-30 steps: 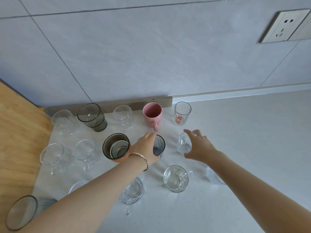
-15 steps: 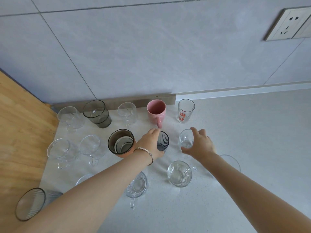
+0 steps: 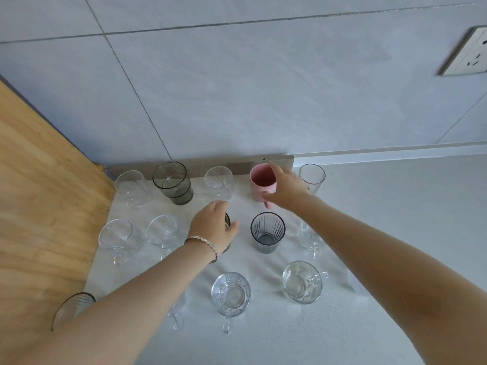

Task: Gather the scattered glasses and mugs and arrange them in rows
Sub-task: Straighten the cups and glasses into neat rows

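Glasses and mugs stand in rough rows on a white mat (image 3: 245, 262). My right hand (image 3: 286, 189) reaches to the back row and grips the pink mug (image 3: 259, 180) by its right side and rim. My left hand (image 3: 212, 227) curls over the brown cup (image 3: 227, 221), which it almost hides. A dark ribbed glass (image 3: 267, 231) stands free between my arms. The back row also has a smoky grey glass (image 3: 172, 183), clear mugs (image 3: 218, 180) and a printed tumbler (image 3: 312, 176). A patterned mug (image 3: 230, 295) and a clear mug (image 3: 301, 285) stand nearer me.
A wooden surface (image 3: 39, 206) borders the mat on the left, with a ribbed glass (image 3: 71, 309) at its edge. The tiled wall and a grey strip (image 3: 237, 163) close off the back. White counter (image 3: 395, 219) stretches to the right. A wall socket (image 3: 469, 54) is at upper right.
My left hand let go of the dark ribbed glass and moved left onto the brown cup. My right hand left the small clear glass and reached back to the pink mug.
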Demonstrator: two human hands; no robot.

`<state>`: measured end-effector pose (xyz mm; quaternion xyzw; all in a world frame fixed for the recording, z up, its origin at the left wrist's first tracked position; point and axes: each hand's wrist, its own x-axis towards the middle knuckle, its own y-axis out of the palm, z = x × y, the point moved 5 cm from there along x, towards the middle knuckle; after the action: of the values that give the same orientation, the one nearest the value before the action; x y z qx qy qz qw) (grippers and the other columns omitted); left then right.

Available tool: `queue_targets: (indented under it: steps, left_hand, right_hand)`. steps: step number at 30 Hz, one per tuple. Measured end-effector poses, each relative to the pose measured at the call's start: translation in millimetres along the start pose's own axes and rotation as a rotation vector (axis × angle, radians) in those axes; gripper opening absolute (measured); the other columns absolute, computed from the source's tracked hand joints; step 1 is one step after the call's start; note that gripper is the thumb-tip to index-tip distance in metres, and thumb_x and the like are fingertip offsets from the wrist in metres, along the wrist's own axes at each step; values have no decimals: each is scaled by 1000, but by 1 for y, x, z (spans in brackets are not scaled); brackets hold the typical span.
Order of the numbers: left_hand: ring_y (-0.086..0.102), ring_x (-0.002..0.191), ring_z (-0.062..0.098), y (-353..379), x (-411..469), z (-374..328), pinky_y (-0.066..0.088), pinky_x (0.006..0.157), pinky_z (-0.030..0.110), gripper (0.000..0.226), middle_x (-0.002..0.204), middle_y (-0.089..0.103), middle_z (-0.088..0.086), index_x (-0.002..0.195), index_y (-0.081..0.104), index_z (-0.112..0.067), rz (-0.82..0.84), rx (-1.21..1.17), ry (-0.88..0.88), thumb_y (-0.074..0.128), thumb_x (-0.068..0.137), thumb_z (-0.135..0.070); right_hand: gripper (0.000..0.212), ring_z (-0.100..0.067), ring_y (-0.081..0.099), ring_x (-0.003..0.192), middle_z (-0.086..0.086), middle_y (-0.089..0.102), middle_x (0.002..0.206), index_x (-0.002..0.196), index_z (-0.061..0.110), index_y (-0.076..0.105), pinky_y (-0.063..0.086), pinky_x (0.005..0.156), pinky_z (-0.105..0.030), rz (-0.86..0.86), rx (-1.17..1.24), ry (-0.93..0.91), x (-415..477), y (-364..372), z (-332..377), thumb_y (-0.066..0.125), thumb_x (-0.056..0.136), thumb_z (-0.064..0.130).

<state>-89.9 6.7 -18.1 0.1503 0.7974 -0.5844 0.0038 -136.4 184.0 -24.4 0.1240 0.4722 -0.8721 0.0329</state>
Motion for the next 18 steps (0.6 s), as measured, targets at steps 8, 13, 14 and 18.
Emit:
queue_targets:
  steps: [8, 13, 14, 18]
  left_hand:
    - [33, 138, 20, 5, -4, 38, 34, 110, 32, 65, 149, 31, 1, 141, 29, -13, 90, 11, -102, 58, 86, -33]
    - [29, 140, 20, 10, -3, 42, 34, 112, 33, 70, 153, 26, 0, 143, 26, -15, 83, -42, -121, 60, 85, -34]
    - [28, 141, 20, 10, -3, 42, 34, 112, 33, 70, 153, 26, 0, 143, 26, -15, 83, -48, -124, 60, 85, -34]
    - [27, 141, 20, 9, -6, 43, 34, 112, 34, 69, 154, 24, -1, 144, 25, -15, 81, -48, -128, 57, 87, -35]
  right_hand:
    - [70, -33, 40, 128, -4, 35, 145, 142, 21, 34, 44, 97, -38, 69, -148, 50, 51, 17, 6, 68, 81, 20]
    - [72, -32, 39, 128, -4, 34, 145, 143, 19, 34, 46, 93, -39, 23, -188, 75, 52, 21, 5, 70, 80, 24]
    - [73, -32, 40, 128, -5, 34, 145, 143, 18, 33, 46, 93, -39, 12, -193, 77, 52, 22, 5, 71, 80, 24]
    - [75, -32, 42, 128, -7, 36, 143, 142, 18, 33, 46, 94, -40, -1, -170, 84, 47, 20, 4, 72, 79, 25]
